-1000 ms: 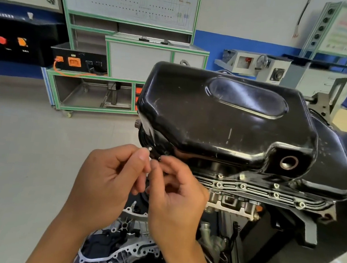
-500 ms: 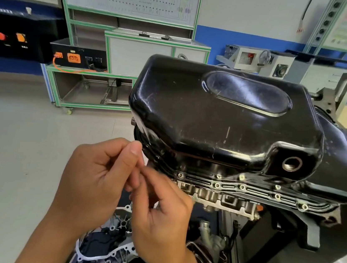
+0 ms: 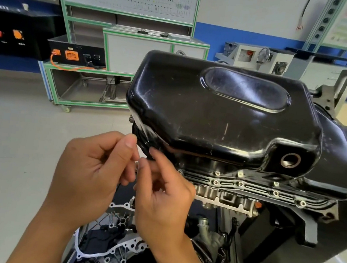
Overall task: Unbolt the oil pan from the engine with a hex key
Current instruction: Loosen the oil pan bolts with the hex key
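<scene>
Pan (image 3: 213,118) sits on the upturned engine (image 3: 225,200), seated along its near edge. At least four bolts (image 3: 241,184) remain in that edge. Left hand (image 3: 88,177) and right hand (image 3: 163,204) meet at the pan's near-left corner, fingers curled, tips pinched close. What they grip cannot be told; no hex key is discernible. Judgement: unbolting is far from complete. The near row is outstanding; the far side is hidden.

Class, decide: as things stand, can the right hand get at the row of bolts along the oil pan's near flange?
Probably yes. The right hand hovers just left of the bolts, which sit exposed below the oil pan, with nothing between them.
</scene>
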`<action>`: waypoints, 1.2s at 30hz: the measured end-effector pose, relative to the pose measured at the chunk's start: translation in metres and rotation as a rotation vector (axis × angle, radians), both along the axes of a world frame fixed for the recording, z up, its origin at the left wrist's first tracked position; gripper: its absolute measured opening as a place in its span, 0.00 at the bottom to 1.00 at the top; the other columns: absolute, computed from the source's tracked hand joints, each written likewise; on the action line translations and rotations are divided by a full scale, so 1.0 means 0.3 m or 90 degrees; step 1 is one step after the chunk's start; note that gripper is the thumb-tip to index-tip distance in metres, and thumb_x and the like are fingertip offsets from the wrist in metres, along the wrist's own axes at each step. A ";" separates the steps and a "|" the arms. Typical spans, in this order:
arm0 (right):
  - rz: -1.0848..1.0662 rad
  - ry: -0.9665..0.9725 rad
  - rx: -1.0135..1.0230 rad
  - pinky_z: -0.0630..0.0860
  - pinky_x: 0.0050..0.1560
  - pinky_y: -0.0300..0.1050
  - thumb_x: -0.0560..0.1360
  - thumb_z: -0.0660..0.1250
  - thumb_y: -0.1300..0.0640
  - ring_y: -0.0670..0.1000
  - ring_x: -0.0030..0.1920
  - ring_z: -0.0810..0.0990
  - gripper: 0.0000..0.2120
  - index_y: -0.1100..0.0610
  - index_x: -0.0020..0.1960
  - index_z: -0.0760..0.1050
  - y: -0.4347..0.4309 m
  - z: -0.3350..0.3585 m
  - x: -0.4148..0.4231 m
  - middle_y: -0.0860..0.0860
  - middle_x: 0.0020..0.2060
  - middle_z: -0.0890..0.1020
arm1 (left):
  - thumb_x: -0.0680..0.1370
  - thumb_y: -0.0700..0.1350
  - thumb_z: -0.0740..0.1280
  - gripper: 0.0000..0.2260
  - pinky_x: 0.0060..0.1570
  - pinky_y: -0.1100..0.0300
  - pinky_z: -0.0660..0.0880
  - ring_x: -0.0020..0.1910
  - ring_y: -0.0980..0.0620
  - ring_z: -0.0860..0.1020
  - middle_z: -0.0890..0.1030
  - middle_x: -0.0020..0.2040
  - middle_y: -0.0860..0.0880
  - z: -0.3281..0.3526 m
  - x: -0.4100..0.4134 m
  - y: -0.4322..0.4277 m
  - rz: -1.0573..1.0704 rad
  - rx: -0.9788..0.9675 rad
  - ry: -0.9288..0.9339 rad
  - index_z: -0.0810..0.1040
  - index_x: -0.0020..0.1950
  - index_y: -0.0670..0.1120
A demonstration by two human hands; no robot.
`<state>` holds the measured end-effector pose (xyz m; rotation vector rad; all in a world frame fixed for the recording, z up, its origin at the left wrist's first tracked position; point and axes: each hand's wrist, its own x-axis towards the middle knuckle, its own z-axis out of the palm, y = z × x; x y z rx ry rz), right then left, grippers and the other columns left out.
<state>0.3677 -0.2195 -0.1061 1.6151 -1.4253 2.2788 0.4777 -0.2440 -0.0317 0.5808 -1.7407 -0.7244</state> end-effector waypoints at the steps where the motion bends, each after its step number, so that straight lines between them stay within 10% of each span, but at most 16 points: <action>1: 0.000 -0.024 0.017 0.81 0.34 0.51 0.79 0.69 0.60 0.50 0.34 0.83 0.11 0.61 0.60 0.81 -0.008 -0.003 -0.001 0.51 0.36 0.85 | 0.82 0.53 0.61 0.15 0.28 0.69 0.71 0.25 0.55 0.76 0.78 0.27 0.53 -0.004 -0.005 0.000 -0.004 0.004 0.002 0.79 0.37 0.54; 6: 0.032 -0.124 0.058 0.80 0.32 0.51 0.79 0.69 0.61 0.51 0.30 0.82 0.11 0.47 0.55 0.83 -0.004 0.005 0.027 0.51 0.34 0.84 | 0.82 0.53 0.61 0.15 0.29 0.70 0.71 0.25 0.55 0.77 0.79 0.28 0.53 -0.007 0.004 -0.002 0.006 -0.001 -0.010 0.79 0.38 0.53; 12: 0.600 -0.873 0.199 0.70 0.24 0.38 0.77 0.67 0.52 0.49 0.27 0.73 0.12 0.62 0.48 0.80 0.022 0.115 0.070 0.55 0.33 0.81 | 0.80 0.55 0.61 0.15 0.30 0.70 0.72 0.27 0.56 0.78 0.80 0.29 0.52 0.009 0.033 0.001 -0.016 0.005 -0.070 0.80 0.38 0.52; 28: 0.758 -1.070 0.099 0.66 0.22 0.34 0.77 0.66 0.57 0.44 0.24 0.70 0.08 0.61 0.44 0.80 -0.031 0.148 0.105 0.47 0.31 0.77 | 0.80 0.48 0.66 0.24 0.26 0.75 0.66 0.22 0.61 0.74 0.72 0.19 0.58 0.079 0.042 0.012 0.185 -0.037 -0.202 0.74 0.23 0.52; 36: 0.708 -1.101 0.117 0.70 0.23 0.33 0.82 0.60 0.59 0.43 0.26 0.70 0.10 0.61 0.44 0.75 -0.035 0.154 0.076 0.47 0.32 0.69 | 0.81 0.47 0.66 0.22 0.30 0.68 0.73 0.25 0.54 0.81 0.82 0.26 0.50 0.077 -0.036 0.001 0.072 0.132 -0.115 0.79 0.26 0.50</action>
